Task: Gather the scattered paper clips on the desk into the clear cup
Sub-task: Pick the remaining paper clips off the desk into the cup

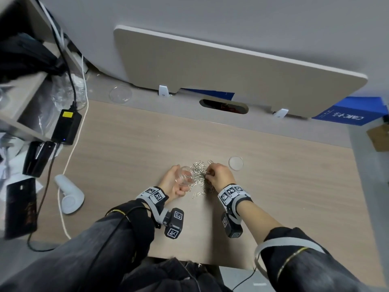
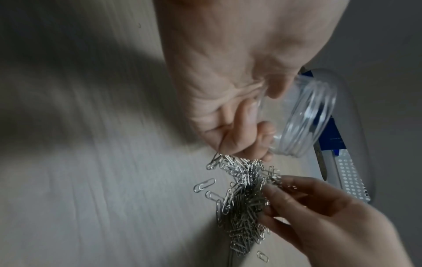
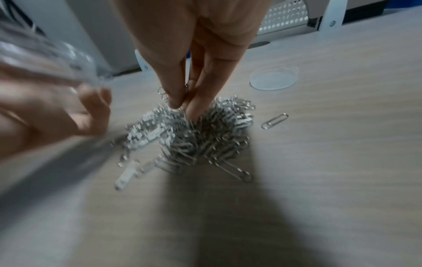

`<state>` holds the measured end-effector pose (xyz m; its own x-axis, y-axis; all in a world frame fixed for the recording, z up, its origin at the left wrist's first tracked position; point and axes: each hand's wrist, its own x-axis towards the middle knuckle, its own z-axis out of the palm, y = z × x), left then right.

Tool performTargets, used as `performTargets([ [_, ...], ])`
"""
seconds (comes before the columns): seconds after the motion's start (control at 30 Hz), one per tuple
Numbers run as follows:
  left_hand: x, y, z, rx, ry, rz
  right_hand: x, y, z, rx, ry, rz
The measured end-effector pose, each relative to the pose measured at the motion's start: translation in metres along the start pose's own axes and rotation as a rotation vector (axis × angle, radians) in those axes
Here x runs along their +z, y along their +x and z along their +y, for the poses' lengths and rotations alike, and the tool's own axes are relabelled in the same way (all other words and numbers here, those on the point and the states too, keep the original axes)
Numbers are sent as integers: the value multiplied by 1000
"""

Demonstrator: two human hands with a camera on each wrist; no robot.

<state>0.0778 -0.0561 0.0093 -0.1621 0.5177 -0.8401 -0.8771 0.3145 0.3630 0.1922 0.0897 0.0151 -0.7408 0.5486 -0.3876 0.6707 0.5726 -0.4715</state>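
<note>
A heap of silver paper clips (image 1: 200, 175) lies on the wooden desk (image 1: 126, 144), seen close in the wrist views as a heap of clips (image 2: 244, 202) and a heap (image 3: 194, 133). My left hand (image 1: 171, 183) grips the clear cup (image 1: 186, 174) tilted on its side just left of the heap; the cup (image 2: 303, 115) shows empty with its mouth turned toward the clips. My right hand (image 1: 216, 174) reaches down into the heap, and its fingertips (image 3: 178, 103) pinch a few clips at the top. One loose clip (image 3: 274, 121) lies to the right.
A clear round lid (image 1: 235, 163) lies right of the heap. A white controller (image 1: 69, 193), a black power brick (image 1: 66, 126), cables and a dark phone (image 1: 20, 207) crowd the desk's left side. A beige divider panel (image 1: 231, 76) stands behind.
</note>
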Motion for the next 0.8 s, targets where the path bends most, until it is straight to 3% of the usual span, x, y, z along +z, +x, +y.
performTargets([
  [0.17,8,2,1,2,-13,0,-26,-11,-21,-33,300,52],
  [0.3,23,-1,0,-2,-8,-56,-38,-18,-40,-210,151,-18],
  [0.43,29,-6,-2,7,-24,-147,-39,-22,-49,-261,120,-89],
  [0.6,11,2,0,23,-54,-81,-36,-13,-31,-54,364,205],
  [0.7,-5,5,-1,49,-85,-69,-22,-7,-19,4,-51,-13],
  [0.8,-19,7,-1,65,-88,-34,-5,-4,-22,-95,-332,-203],
])
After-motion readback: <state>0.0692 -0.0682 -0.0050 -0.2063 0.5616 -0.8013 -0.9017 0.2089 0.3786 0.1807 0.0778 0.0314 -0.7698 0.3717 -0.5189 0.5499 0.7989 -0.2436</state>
